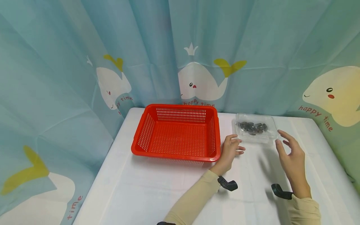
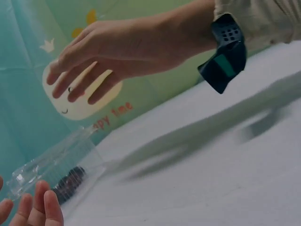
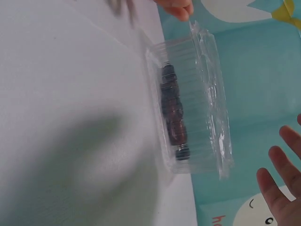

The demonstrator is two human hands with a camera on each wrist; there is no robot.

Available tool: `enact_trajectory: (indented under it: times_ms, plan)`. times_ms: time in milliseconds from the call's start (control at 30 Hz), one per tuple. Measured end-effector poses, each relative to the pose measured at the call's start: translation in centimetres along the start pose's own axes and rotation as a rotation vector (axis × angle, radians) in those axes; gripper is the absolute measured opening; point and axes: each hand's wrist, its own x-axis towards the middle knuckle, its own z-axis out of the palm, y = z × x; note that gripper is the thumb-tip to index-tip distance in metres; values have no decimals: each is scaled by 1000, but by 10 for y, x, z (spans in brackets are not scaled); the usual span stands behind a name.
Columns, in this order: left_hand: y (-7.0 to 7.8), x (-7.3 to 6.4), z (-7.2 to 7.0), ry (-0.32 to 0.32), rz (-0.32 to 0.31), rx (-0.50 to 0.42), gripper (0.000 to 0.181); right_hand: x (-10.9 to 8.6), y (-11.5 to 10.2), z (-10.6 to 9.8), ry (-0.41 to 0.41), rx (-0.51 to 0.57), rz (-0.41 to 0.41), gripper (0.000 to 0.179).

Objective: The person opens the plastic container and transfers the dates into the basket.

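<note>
A clear plastic clamshell box (image 1: 268, 126) stands at the back right of the table, with several dark, rounded pieces (image 1: 253, 127) inside it. Through its ribbed wall in the right wrist view, the pieces (image 3: 174, 110) look dark brown to black. My left hand (image 1: 229, 153) is at the box's front left corner, fingers loosely extended and fingertips right by the edge. Off the front right corner, my right hand (image 1: 292, 156) hovers over the table with thumb and fingers spread apart. Neither hand has anything between its fingers.
A red plastic basket (image 1: 180, 157) with mesh walls stands left of the box, its right side close beside my left wrist. A white cloth (image 1: 157, 190) covers the table. Behind hangs a blue curtain (image 1: 152, 37) printed with whales.
</note>
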Motion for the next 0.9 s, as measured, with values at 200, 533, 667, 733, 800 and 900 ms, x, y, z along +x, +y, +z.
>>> enact_trajectory:
  times_ms: [200, 533, 667, 733, 800, 900]
  plan:
    - [2, 10, 5, 29, -1, -56, 32, 4, 4, 1, -6, -33, 125, 40]
    - [0, 19, 11, 82, -53, -101, 30, 9, 19, 7, 17, -26, 168, 39]
    - [-1, 22, 13, 99, -69, -122, 25, 10, 24, 11, 8, -22, 154, 39]
    - [-1, 24, 15, 113, -72, -138, 22, 11, 25, 13, -1, -34, 155, 39]
    - [-1, 26, 16, 123, -78, -153, 18, 13, 27, 14, -7, -49, 168, 40]
    - [0, 28, 17, 137, -89, -167, 16, 17, 27, 15, -11, -75, 221, 41]
